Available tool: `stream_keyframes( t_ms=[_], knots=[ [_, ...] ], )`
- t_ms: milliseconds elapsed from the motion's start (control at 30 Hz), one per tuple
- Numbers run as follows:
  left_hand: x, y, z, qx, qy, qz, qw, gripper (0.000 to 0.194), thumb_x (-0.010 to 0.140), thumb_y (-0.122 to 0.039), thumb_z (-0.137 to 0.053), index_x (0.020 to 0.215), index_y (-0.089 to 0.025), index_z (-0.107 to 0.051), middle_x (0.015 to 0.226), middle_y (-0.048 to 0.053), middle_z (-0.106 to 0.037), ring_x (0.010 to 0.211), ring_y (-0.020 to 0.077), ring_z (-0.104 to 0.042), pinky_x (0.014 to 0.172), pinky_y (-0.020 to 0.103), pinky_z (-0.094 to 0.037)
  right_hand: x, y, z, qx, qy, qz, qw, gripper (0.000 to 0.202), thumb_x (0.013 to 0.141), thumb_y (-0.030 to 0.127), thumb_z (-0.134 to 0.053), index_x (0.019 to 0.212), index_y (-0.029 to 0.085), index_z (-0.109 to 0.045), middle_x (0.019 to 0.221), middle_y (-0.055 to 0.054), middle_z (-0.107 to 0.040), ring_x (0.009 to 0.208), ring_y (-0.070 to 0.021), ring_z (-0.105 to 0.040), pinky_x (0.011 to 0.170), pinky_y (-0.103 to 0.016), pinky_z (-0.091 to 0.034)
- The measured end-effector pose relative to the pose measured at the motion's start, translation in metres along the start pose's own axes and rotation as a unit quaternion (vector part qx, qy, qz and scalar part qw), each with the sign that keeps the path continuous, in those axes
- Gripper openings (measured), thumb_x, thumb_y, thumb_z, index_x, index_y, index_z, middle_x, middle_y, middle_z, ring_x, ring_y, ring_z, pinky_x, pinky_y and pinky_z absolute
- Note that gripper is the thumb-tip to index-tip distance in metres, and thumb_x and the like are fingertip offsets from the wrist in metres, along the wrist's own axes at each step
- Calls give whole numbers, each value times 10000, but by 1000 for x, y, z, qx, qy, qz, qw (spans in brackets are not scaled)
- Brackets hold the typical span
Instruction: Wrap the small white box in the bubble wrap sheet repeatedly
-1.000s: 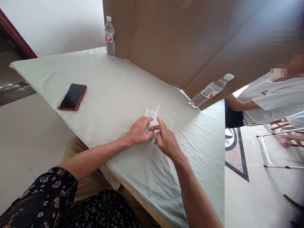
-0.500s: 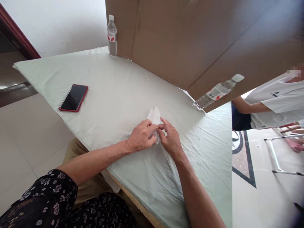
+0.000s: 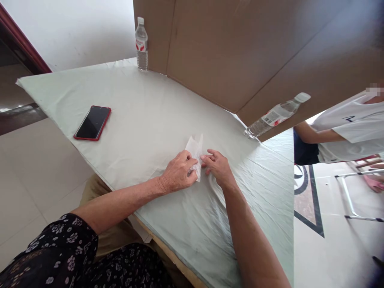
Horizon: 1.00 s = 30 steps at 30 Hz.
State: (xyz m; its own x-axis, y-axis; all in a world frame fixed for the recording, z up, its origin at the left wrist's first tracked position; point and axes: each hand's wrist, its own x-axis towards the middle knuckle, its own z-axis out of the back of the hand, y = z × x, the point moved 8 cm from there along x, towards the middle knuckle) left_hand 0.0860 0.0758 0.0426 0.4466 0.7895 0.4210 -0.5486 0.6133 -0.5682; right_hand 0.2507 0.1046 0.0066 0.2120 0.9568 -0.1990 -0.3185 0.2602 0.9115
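A thin, crumpled white plastic bag lies on the pale green cloth, with two points sticking up at its far end. My left hand is closed over the near part of it, fingers bent and pressed on the bag, which they partly hide. Just to the right, my right hand hovers with its fingers apart and loosely bent. Its fingertips are at the bag's right edge; whether they touch it I cannot make out.
A black phone with a red case lies at the left. Tall cardboard stands along the back, with one water bottle at its left end and another bottle by its right end. A person in a white shirt is at the right.
My right hand has drawn slightly right, and its pinched fingers have come apart. The bag's far end now shows two separate points. My left hand has stayed in place.
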Motion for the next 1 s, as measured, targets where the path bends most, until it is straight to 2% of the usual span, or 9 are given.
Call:
stream_keyframes(
  t_ms=[133, 267, 333, 433, 567, 667, 767, 900, 1000],
  knots=[
    [-1, -4, 2, 7, -8, -18, 1000, 273, 796, -176, -534, 1030, -143, -672, 1252, 162, -544, 923, 209, -609, 846, 365, -555, 15, 6, -11, 14, 14, -4, 1000, 741, 620, 426, -824, 1244, 113, -577, 760, -29, -676, 546, -127, -550, 369, -215, -361],
    [-1, -12, 5, 41, -4, -55, 998, 358, 805, -154, -525, 1141, -142, -647, 1408, 183, -506, 940, 220, -627, 895, 396, -540, 27, 10, -19, 15, 52, 6, 999, 439, 589, 415, -808, 905, 169, -629, 556, 65, -527, 451, -92, -420, 372, -219, -277],
    [0, -15, 4, 59, 16, -69, 996, 358, 817, -148, -518, 1152, -158, -643, 1388, 164, -547, 944, 229, -628, 905, 408, -528, 29, 13, -22, 12, 69, 25, 997, 329, 600, 411, -777, 760, 182, -604, 530, 78, -481, 452, -75, -367, 402, -225, -260],
    [2, -13, 0, 62, 48, -72, 994, 290, 834, -151, -510, 1085, -165, -654, 1194, 132, -663, 940, 245, -617, 902, 408, -513, 28, 18, -24, 21, 74, 55, 995, 264, 625, 402, -735, 670, 183, -595, 538, 72, -478, 487, -74, -346, 448, -237, -277],
    [3, -5, -1, 30, 45, -39, 998, 245, 811, -143, -525, 1021, -171, -647, 1019, 102, -682, 923, 244, -593, 883, 387, -509, 21, 24, -24, 81, 52, 85, 992, 208, 663, 384, -702, 708, 191, -639, 602, 47, -560, 553, -108, -439, 522, -255, -370],
    [3, -1, 0, -3, 34, -13, 999, 242, 790, -146, -539, 1010, -181, -630, 1031, 94, -655, 930, 233, -593, 863, 369, -518, 13, 27, -27, 154, 63, 94, 982, 222, 681, 365, -713, 834, 205, -685, 733, 25, -671, 663, -142, -561, 661, -287, -470],
    [2, 8, 5, -19, -4, 42, 999, 274, 775, -197, -588, 1047, -176, -598, 1087, 106, -606, 993, 241, -596, 881, 382, -525, 0, 32, -25, 170, 62, 120, 976, 209, 707, 340, -723, 868, 208, -702, 774, 15, -704, 724, -154, -609, 739, -304, -495],
    [2, 25, 9, -41, -43, 127, 990, 571, 694, -277, -715, 1218, -175, -511, 1191, 120, -565, 1131, 290, -561, 987, 463, -492, -24, 37, -22, 102, 67, 176, 977, 166, 798, 348, -685, 882, 209, -720, 822, -2, -725, 792, -176, -651, 796, -330, -508],
    [6, 30, 5, -100, -6, 121, 988, 797, 692, -281, -749, 1396, -156, -396, 1368, 176, -497, 1281, 327, -494, 1081, 509, -431, -41, 36, -19, 34, 65, 211, 975, 173, 818, 376, -690, 871, 217, -729, 905, -24, -743, 893, -209, -679, 844, -351, -514]
  ],
)
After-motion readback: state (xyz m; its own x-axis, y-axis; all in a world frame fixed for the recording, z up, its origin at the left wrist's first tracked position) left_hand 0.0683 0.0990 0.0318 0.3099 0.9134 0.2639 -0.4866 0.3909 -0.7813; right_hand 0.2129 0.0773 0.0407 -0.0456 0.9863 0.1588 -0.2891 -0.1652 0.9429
